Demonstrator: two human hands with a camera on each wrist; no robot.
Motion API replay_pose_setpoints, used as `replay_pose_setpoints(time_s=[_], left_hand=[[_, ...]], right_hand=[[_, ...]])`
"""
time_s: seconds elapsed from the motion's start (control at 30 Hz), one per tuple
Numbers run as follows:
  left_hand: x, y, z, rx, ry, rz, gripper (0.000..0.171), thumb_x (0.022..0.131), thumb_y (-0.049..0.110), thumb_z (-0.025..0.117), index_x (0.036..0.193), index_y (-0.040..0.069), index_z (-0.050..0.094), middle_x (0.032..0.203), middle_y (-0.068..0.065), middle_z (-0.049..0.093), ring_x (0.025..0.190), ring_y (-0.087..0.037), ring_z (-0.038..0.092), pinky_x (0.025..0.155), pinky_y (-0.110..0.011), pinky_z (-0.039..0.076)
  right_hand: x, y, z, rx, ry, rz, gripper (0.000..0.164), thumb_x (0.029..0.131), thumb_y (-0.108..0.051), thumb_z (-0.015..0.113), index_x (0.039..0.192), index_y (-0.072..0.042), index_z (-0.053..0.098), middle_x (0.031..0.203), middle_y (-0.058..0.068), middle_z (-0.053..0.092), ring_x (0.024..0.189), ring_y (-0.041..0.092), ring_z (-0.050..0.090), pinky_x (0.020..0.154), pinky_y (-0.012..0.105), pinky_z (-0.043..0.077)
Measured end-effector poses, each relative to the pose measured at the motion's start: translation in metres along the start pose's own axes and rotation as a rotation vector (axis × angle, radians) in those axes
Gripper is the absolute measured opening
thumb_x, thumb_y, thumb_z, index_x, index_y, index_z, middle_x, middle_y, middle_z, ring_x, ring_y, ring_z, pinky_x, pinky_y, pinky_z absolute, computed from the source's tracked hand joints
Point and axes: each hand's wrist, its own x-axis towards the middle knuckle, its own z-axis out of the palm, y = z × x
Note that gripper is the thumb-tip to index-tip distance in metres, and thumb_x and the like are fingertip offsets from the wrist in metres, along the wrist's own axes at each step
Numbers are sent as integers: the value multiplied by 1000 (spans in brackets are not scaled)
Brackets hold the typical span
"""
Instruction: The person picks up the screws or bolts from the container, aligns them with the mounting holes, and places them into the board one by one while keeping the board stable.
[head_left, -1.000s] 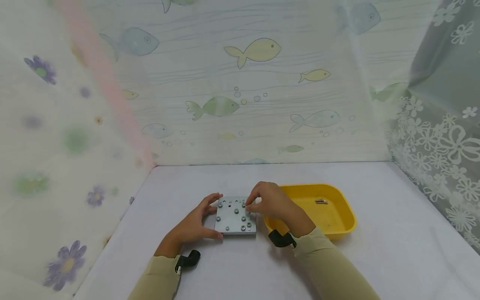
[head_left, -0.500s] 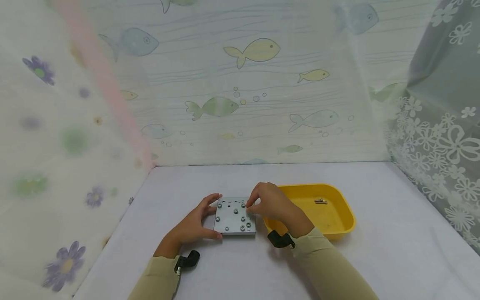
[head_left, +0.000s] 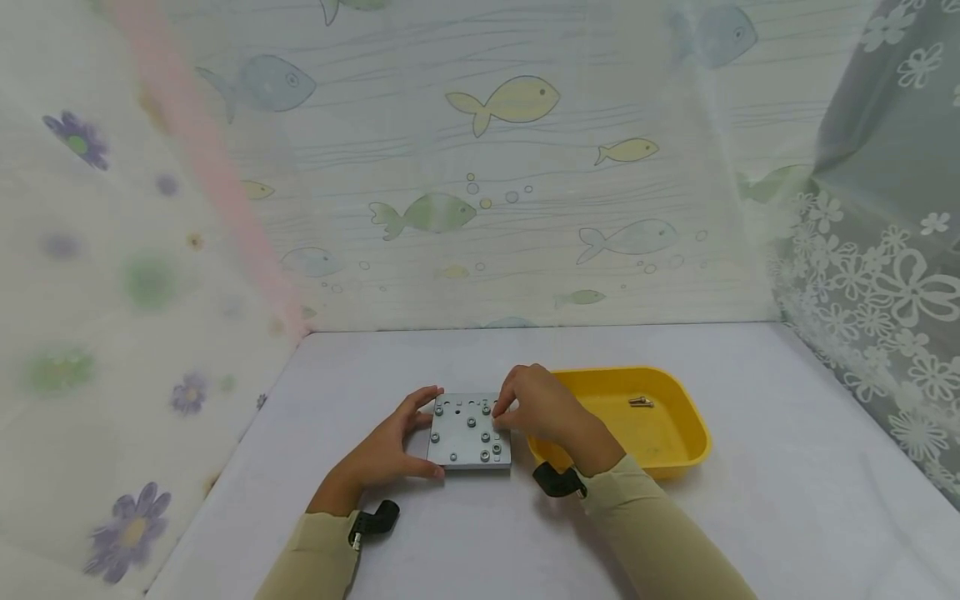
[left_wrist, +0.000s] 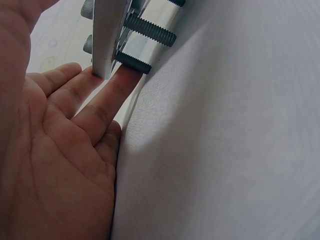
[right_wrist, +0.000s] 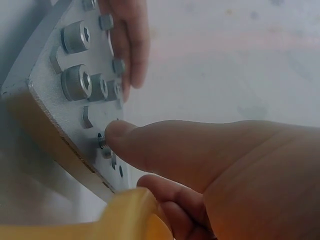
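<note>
A silver metal plate [head_left: 459, 440], dotted with several socket head bolts [head_left: 485, 437], lies raised on the white table. My left hand [head_left: 386, 452] grips its left side, thumb at the near corner and fingers at the far one. From below, in the left wrist view, dark threaded shanks [left_wrist: 150, 30] stick out under the plate, beside a fingertip. My right hand [head_left: 546, 408] is at the plate's right edge, pinching a small screw [right_wrist: 101, 141] at the surface. Thumb and fingers hide most of that screw; only a bit of its thread shows.
A yellow tray [head_left: 693, 417] stands just right of the plate, under the right forearm, with a few loose screws [head_left: 641, 402] inside. Patterned curtains [head_left: 517, 250] enclose the table [head_left: 465, 542] at the back and both sides.
Thumb and fingertips of the right hand have shifted very slightly at the same spot on the plate. The left hand and the plate look unmoved.
</note>
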Motion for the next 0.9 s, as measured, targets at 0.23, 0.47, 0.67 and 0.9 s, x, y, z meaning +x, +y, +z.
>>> replay_pose_setpoints(time_s=[0.23, 0.47, 0.67, 0.9], left_hand=[[0, -2, 0, -3, -6, 13, 122, 60, 37, 101, 155, 51, 27, 158, 9, 48, 149, -19, 43, 125, -65, 10], [1, -2, 0, -6, -9, 12, 122, 59, 37, 101, 155, 51, 27, 158, 10, 48, 147, -18, 45, 126, -64, 10], [1, -1, 0, -3, -12, 11, 122, 59, 37, 101, 155, 51, 27, 155, 9, 52, 151, -17, 40, 126, -63, 10], [1, -1, 0, 0, -6, -6, 122, 59, 36, 102, 154, 54, 28, 155, 15, 50, 148, -12, 42, 127, -61, 11]], right_hand=[[-1, -1, 2, -53, 20, -35, 6, 83, -27, 88, 79, -30, 84, 97, -12, 64, 101, 17, 51, 85, 30, 49], [-2, -2, 2, -67, 21, -25, 7, 83, -27, 88, 78, -31, 84, 97, -12, 63, 101, 16, 50, 84, 29, 48], [-3, -4, 1, -68, 20, -13, 8, 83, -27, 89, 77, -31, 83, 98, -12, 63, 101, 16, 50, 84, 29, 48], [-4, -6, -1, -72, 17, -11, 9, 82, -27, 89, 77, -30, 83, 97, -12, 63, 100, 16, 50, 83, 29, 48]])
